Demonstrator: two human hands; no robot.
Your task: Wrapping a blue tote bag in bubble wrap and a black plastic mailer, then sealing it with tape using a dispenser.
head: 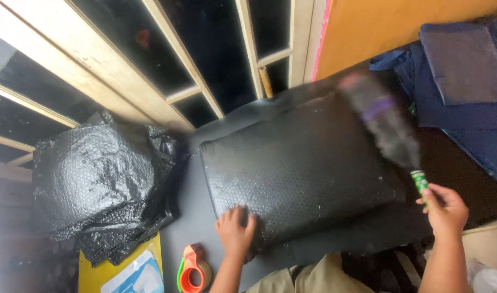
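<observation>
A flat package wrapped in black bubble wrap [300, 165] lies on a dark table [191, 217]. My left hand [236, 230] presses flat on its near left corner, fingers spread. My right hand [445, 209] grips the green handle of a dark feather duster [386, 122]. The duster reaches up and left over the package's right end and is blurred with motion.
A crumpled heap of black bubble wrap [99, 182] sits at the left. An orange tape dispenser [193, 269] lies near the front edge beside a yellow and white packet [132, 274]. Folded dark blue cloth [465, 81] is stacked at the right. Glass window panes in wooden frames [188, 65] stand behind.
</observation>
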